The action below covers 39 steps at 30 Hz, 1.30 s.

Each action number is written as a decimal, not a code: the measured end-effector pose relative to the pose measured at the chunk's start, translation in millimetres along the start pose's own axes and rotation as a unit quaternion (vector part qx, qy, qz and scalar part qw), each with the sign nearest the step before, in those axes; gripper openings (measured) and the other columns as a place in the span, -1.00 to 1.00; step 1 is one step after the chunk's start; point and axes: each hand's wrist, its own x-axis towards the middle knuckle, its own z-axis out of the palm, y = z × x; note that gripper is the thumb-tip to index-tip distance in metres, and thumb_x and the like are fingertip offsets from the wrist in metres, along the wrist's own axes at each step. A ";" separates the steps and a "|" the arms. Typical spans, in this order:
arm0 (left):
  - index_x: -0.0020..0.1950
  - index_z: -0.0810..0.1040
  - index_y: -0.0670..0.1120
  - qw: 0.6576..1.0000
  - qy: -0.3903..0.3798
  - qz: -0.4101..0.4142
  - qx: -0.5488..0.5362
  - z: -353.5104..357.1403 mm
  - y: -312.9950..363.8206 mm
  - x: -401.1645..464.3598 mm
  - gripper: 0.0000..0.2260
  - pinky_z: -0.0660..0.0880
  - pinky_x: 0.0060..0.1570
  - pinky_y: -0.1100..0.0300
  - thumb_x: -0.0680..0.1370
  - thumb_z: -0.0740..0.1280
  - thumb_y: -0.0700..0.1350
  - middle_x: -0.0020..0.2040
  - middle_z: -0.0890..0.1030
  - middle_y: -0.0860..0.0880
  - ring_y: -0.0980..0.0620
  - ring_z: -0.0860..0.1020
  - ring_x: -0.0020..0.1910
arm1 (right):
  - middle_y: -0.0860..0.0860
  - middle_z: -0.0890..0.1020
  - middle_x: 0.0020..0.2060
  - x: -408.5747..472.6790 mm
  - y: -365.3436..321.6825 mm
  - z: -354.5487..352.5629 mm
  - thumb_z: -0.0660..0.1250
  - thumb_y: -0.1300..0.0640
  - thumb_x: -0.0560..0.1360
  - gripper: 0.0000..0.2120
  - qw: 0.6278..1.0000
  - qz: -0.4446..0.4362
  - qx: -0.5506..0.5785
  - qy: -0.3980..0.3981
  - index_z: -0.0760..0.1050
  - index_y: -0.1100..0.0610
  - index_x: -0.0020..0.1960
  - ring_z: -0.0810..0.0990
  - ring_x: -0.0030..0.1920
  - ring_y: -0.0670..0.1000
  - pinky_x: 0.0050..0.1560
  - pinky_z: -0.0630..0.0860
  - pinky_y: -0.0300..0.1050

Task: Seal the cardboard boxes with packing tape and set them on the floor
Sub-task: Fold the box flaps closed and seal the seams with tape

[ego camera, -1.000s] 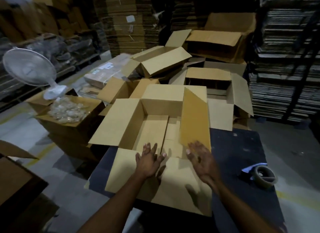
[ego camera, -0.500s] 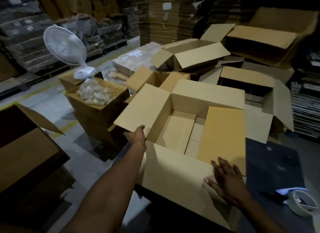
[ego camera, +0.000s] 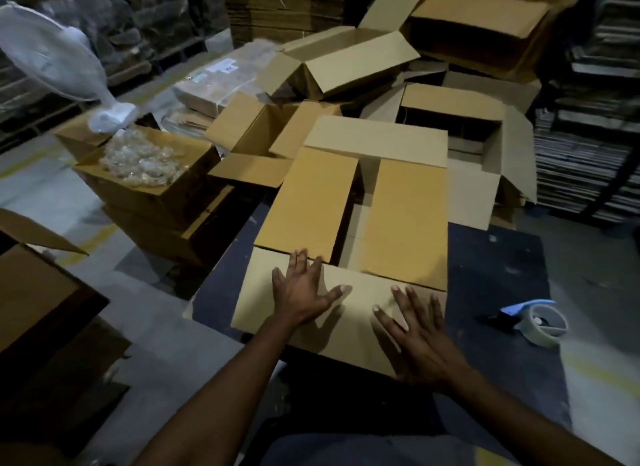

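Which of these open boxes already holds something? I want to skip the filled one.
The box on the floor at left, beside the white fan: clear plastic-wrapped items fill its top. The other open boxes show only bare cardboard.

Boxes hem the desk point(ego camera: 491, 264) in at the back and left; the right side lies open.

The cardboard box point(ego camera: 349, 223) fills the desk's middle, its two side flaps folded in with a gap between them, and both hands lie flat on the near flap. Right of it is bare dark desk as far as the tape dispenser point(ego camera: 543, 323) near the edge. Open boxes point(ego camera: 464, 119) crowd just behind. On the left, a box of clear wrappings point(ego camera: 145, 167) and a white fan point(ego camera: 59, 53) stand near, with a strip of floor point(ego camera: 156, 320) between.
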 end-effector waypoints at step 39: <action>0.69 -0.29 -0.02 0.993 -0.017 0.033 0.109 -20.0 -9.8 107.2 0.21 -0.38 0.44 -0.46 0.28 -0.20 0.76 0.65 -0.37 -0.14 -0.10 -0.42 0.62 | 0.02 0.63 0.06 131.6 150.9 -76.8 0.17 -0.44 0.53 -0.37 0.322 0.421 0.790 0.308 0.51 0.01 0.33 0.57 0.10 0.15 -0.05 0.56 -0.05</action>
